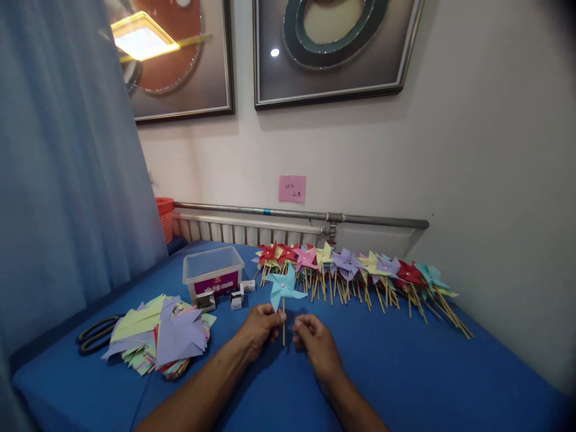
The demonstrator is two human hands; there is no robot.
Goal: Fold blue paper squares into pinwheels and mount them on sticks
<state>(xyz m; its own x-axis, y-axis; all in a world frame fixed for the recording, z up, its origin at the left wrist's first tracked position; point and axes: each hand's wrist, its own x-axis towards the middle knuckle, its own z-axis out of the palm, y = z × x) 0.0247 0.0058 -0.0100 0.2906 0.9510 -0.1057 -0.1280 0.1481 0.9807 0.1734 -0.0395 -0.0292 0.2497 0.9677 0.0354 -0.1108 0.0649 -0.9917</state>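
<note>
A light blue paper pinwheel (pixel 282 287) stands upright on a thin wooden stick, with a small pin at its centre. My left hand (pixel 262 327) pinches the stick just below the blades. To the right of the stick, apart from it, is my right hand (pixel 315 339). Its fingers are curled in towards the thumb, and whatever may be between them is too small or hidden to make out. Behind both hands lies a long row of finished pinwheels (pixel 346 264) in red, pink, yellow, purple and blue, their sticks pointing towards me.
On the left, cut paper pieces (pixel 180 336) lie piled beside black-handled scissors (pixel 96 333). A clear plastic tub (pixel 213 264) and small open boxes (pixel 236 298) stand behind them on the blue tablecloth (pixel 405 378). A pipe (pixel 382 221) runs along the wall; a curtain (pixel 76 150) hangs left.
</note>
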